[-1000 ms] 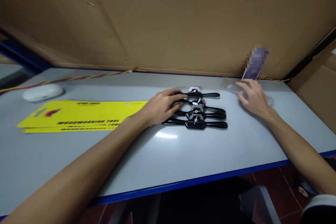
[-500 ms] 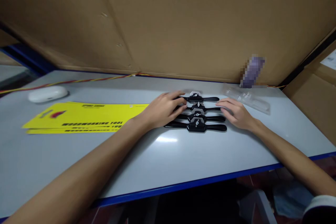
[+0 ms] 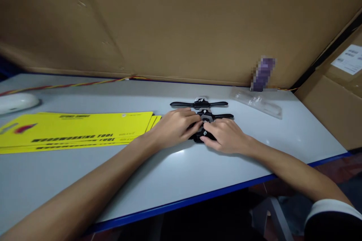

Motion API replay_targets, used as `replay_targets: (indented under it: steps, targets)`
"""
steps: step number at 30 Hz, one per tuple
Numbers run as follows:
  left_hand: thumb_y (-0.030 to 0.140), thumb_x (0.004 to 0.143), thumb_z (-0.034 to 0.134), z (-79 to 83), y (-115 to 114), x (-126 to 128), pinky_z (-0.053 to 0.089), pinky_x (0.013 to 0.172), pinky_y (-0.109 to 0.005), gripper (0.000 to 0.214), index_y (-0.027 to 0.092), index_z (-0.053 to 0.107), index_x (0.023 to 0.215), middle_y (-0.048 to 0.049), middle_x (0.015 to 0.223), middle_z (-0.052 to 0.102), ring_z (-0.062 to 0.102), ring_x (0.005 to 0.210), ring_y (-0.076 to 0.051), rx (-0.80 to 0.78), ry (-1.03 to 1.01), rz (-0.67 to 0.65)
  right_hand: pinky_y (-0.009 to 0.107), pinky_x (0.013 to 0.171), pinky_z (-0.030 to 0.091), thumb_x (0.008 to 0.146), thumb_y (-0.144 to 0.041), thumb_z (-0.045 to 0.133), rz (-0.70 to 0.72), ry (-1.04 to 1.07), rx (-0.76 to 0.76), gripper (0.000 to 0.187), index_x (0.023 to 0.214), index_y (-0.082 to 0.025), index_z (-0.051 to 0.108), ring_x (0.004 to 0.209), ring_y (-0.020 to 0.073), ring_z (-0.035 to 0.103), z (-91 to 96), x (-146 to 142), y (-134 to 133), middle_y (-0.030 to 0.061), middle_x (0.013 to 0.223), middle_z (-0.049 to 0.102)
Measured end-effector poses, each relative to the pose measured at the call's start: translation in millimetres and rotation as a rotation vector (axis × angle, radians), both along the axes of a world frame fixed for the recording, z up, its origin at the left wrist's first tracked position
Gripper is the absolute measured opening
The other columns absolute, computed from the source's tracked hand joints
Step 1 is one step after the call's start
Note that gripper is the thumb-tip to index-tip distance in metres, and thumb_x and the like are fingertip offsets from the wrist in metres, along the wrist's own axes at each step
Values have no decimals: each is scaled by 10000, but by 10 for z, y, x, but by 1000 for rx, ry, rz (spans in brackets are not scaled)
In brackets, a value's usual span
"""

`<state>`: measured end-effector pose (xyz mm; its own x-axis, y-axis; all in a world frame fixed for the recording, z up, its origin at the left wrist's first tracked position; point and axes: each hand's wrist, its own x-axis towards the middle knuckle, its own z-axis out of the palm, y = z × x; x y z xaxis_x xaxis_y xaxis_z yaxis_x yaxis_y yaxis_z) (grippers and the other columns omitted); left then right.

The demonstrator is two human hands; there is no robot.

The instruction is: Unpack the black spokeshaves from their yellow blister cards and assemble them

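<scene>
Several black spokeshaves (image 3: 199,104) with long thin handles lie in a row on the grey table (image 3: 175,173). My left hand (image 3: 174,126) covers the left handles of the nearer ones, fingers curled over them. From the right, my right hand (image 3: 226,135) closes over the nearest tool's middle, fingertips at its silver screw (image 3: 204,133). The farthest spokeshave lies free behind both hands.
A stack of yellow cards (image 3: 73,131) printed "WOODWORKING TOOL" lies to the left, with a white rounded object (image 3: 15,102) behind it. A clear plastic blister shell (image 3: 256,101) lies at the back right. Cardboard walls (image 3: 181,22) stand behind, and a cardboard box (image 3: 333,90) at right.
My right hand left the clear plastic shell at the back right and came left onto the nearest spokeshaves. My left hand stayed on their left handles. The view shifted slightly right.
</scene>
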<state>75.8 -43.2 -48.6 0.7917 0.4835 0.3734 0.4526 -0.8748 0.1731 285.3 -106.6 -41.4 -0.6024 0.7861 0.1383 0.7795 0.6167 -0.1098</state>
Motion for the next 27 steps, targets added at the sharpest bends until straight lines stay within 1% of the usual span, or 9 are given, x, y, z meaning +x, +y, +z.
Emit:
replay_targets:
  steps: [5, 9, 12, 17, 20, 22, 24, 27]
  targets:
    - [344, 1017, 377, 26, -37, 18, 409, 628, -310, 407, 193, 589, 704, -51, 681, 622, 569, 667, -189, -95, -42, 20, 366, 729, 359, 978, -388, 465, -19, 7, -2, 310, 944, -159, 669, 792, 218, 633, 30, -22, -51, 94, 885, 744]
    - [365, 1019, 368, -25, -51, 36, 408, 633, -303, 403, 191, 569, 715, -35, 669, 611, 557, 651, -175, -187, -67, 49, 369, 711, 350, 916, -330, 485, -65, -10, 29, 268, 914, -144, 679, 714, 217, 604, 20, -61, -49, 104, 813, 732]
    - [367, 1006, 388, -52, -85, 77, 402, 614, -301, 380, 190, 585, 733, -30, 671, 601, 546, 635, -169, -221, -84, 56, 366, 696, 347, 896, -272, 468, -80, -4, 67, 242, 901, -138, 669, 690, 215, 578, 14, -44, -21, 115, 810, 722]
    - [321, 987, 391, -35, -112, 133, 403, 603, -312, 347, 194, 591, 734, -39, 674, 596, 524, 620, -169, -163, -52, 36, 358, 677, 342, 910, -231, 434, -13, -49, 88, 229, 894, -132, 640, 707, 218, 559, 2, 33, 15, 124, 821, 697]
    - [321, 987, 386, -26, -72, 115, 401, 607, -326, 351, 202, 583, 722, -51, 680, 602, 531, 634, -180, -111, -22, 19, 353, 617, 302, 920, -157, 377, 73, -111, 120, 270, 991, -133, 636, 653, 197, 520, -26, 50, -3, 111, 855, 697]
    - [334, 992, 382, -22, -44, 88, 403, 608, -331, 355, 204, 589, 735, -57, 693, 614, 542, 643, -186, -104, -17, 19, 352, 587, 278, 927, -128, 348, 131, -129, 125, 314, 1075, -135, 625, 635, 191, 505, -39, 50, -21, 106, 886, 696]
    - [341, 998, 378, -14, -34, 65, 407, 612, -330, 358, 205, 593, 746, -55, 694, 621, 551, 646, -185, -119, -25, 24, 349, 589, 302, 922, -138, 355, 144, -83, 101, 314, 1106, -138, 610, 658, 195, 517, -35, 50, -32, 106, 910, 687]
    - [331, 992, 372, 6, -51, 53, 405, 606, -330, 357, 205, 582, 731, -51, 672, 613, 548, 634, -185, -120, -29, 16, 345, 645, 386, 898, -146, 372, 114, 61, 18, 304, 1104, -141, 595, 714, 200, 550, -15, 70, -25, 99, 924, 666]
